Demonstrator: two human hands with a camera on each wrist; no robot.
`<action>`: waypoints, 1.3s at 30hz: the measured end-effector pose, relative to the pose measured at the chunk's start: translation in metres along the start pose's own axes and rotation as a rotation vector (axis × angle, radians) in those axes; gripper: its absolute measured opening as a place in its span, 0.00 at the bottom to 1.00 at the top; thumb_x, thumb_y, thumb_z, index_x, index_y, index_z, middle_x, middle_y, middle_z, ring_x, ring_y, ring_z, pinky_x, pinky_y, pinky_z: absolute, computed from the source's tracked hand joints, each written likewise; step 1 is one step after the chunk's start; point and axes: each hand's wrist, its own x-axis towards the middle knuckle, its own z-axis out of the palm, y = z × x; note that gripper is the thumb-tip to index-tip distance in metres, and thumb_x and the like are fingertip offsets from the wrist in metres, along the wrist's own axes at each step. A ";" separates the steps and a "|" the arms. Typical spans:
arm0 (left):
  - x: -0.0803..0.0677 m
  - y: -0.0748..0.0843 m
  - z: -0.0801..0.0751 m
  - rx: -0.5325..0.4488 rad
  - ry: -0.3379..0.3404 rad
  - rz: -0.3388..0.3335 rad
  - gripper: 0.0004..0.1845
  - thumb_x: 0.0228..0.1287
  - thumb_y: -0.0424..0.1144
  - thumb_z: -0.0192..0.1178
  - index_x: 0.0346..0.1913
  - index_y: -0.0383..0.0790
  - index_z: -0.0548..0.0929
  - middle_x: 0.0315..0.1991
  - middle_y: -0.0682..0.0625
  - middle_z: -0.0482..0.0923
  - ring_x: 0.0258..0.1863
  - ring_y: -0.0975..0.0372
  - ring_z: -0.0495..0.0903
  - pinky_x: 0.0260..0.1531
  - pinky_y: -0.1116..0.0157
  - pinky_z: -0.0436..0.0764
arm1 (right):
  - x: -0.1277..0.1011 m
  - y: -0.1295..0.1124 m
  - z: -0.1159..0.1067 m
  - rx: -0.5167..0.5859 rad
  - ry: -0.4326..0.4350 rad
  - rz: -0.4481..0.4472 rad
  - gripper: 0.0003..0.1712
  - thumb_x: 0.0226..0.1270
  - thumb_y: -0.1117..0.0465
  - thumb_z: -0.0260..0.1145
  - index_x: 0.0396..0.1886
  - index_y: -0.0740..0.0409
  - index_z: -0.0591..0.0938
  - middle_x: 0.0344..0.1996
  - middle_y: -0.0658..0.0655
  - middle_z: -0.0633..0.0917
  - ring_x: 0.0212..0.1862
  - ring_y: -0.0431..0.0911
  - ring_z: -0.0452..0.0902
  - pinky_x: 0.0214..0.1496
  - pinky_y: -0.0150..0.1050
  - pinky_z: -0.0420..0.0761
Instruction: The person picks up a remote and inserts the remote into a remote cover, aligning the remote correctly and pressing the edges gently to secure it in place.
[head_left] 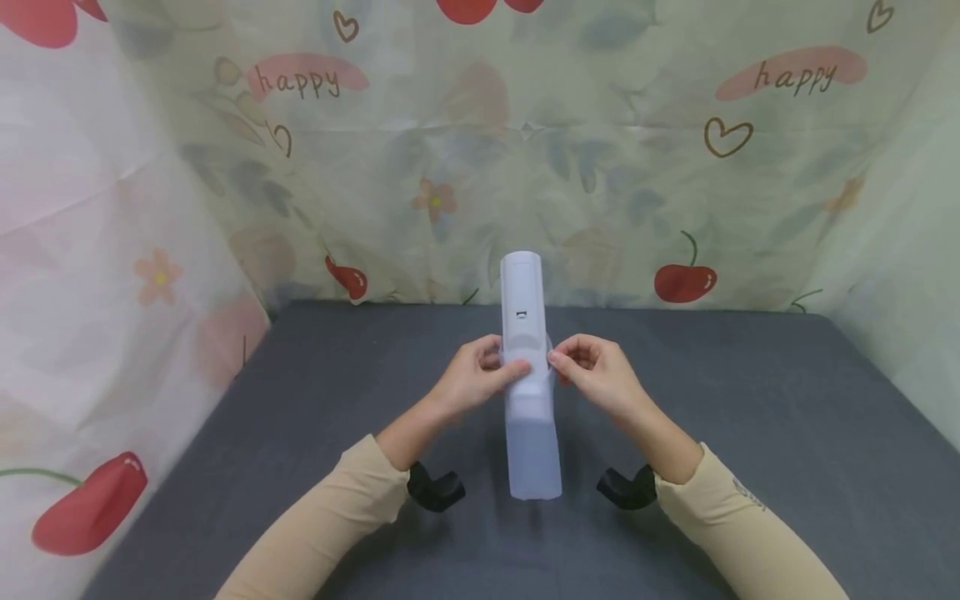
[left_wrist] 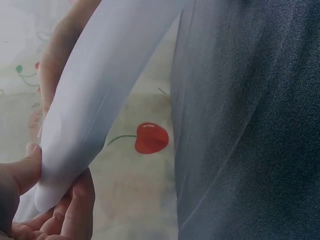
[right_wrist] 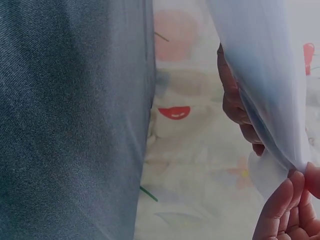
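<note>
A long, narrow white plastic piece [head_left: 531, 408], smooth and partly translucent, stands out from me at the middle of the head view. It has a small slot in its upper part and a clearer lower end. My left hand [head_left: 468, 375] grips its left side, thumb across the front and fingers behind. On the other side, my right hand [head_left: 600, 375] pinches the edge between thumb and index finger. In the right wrist view, the plastic piece [right_wrist: 275, 75] looks like curved sheet with a narrow opening along one edge. The left wrist view shows its rounded end between thumb and fingers.
A dark grey table [head_left: 337, 358] lies under both hands. Cloth printed with cherries, hearts and flowers hangs behind it [head_left: 435, 250] and along both sides. Black wrist mounts [head_left: 437, 487] sit below the cuffs of the beige sleeves [head_left: 330, 517].
</note>
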 end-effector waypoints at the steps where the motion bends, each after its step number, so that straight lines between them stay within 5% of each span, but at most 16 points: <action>1: 0.000 0.000 0.000 0.000 -0.009 -0.008 0.19 0.64 0.37 0.59 0.55 0.32 0.72 0.47 0.34 0.81 0.40 0.57 0.82 0.39 0.60 0.83 | 0.000 0.000 0.000 0.000 0.003 -0.003 0.13 0.66 0.62 0.60 0.37 0.71 0.77 0.23 0.49 0.78 0.26 0.38 0.73 0.35 0.31 0.78; 8: 0.001 0.000 -0.002 0.005 -0.049 -0.038 0.21 0.64 0.39 0.59 0.56 0.33 0.71 0.49 0.35 0.80 0.41 0.57 0.82 0.41 0.60 0.83 | 0.001 0.002 0.000 0.011 -0.007 -0.007 0.13 0.67 0.61 0.59 0.38 0.70 0.75 0.27 0.49 0.78 0.29 0.38 0.74 0.39 0.34 0.80; 14: 0.001 -0.003 0.001 0.055 0.006 0.008 0.19 0.63 0.39 0.60 0.53 0.32 0.74 0.44 0.35 0.83 0.36 0.60 0.82 0.36 0.61 0.83 | 0.005 0.003 -0.003 0.064 -0.119 0.029 0.14 0.70 0.58 0.56 0.40 0.68 0.71 0.37 0.55 0.77 0.37 0.39 0.78 0.45 0.41 0.82; 19: 0.001 -0.008 0.005 0.048 0.057 -0.001 0.19 0.61 0.40 0.62 0.52 0.34 0.75 0.41 0.36 0.83 0.33 0.62 0.82 0.35 0.60 0.83 | 0.006 0.003 -0.002 0.068 -0.124 0.050 0.22 0.69 0.55 0.58 0.53 0.65 0.65 0.42 0.63 0.79 0.39 0.40 0.79 0.46 0.44 0.83; 25: 0.001 -0.011 0.010 0.070 0.015 0.017 0.19 0.60 0.40 0.63 0.52 0.35 0.75 0.43 0.37 0.83 0.35 0.61 0.82 0.33 0.67 0.81 | 0.008 0.005 0.002 0.030 -0.119 0.026 0.29 0.69 0.54 0.58 0.62 0.61 0.60 0.41 0.67 0.80 0.36 0.40 0.78 0.38 0.38 0.79; 31: 0.001 -0.014 0.006 -0.102 0.029 -0.051 0.20 0.70 0.43 0.50 0.55 0.31 0.75 0.50 0.36 0.79 0.45 0.57 0.82 0.45 0.59 0.82 | 0.010 0.007 -0.002 0.059 -0.046 0.044 0.28 0.69 0.53 0.57 0.63 0.60 0.61 0.46 0.69 0.79 0.38 0.38 0.78 0.39 0.38 0.81; 39: 0.001 -0.019 0.005 -0.137 0.072 -0.100 0.13 0.66 0.36 0.56 0.46 0.29 0.80 0.39 0.40 0.82 0.32 0.67 0.81 0.40 0.63 0.84 | 0.011 0.008 -0.007 0.049 -0.048 0.051 0.29 0.70 0.52 0.56 0.64 0.59 0.60 0.52 0.71 0.78 0.42 0.41 0.79 0.41 0.39 0.82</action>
